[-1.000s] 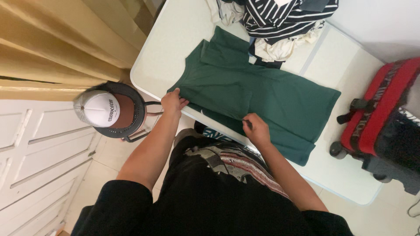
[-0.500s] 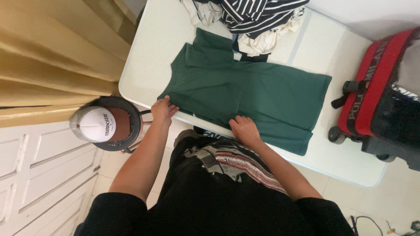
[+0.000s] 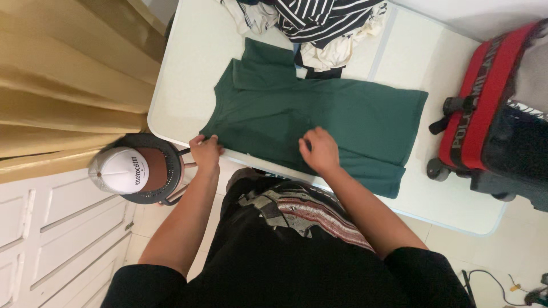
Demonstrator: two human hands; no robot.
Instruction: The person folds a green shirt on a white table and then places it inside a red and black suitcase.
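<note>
White table [image 3: 188, 68], green shirt [image 3: 319, 120] flat, left hand [image 3: 205, 151] pinching hem, right hand [image 3: 319, 149] pressing.

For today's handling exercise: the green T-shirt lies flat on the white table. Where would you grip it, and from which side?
Probably along the near hem edge of the green T-shirt, coming from the person's side of the white table. That edge lies at the table's rim, so fingers can pinch it; the left hand is at its corner, the right hand lies flat on the cloth. The far side is crowded by a striped clothes pile.
</note>
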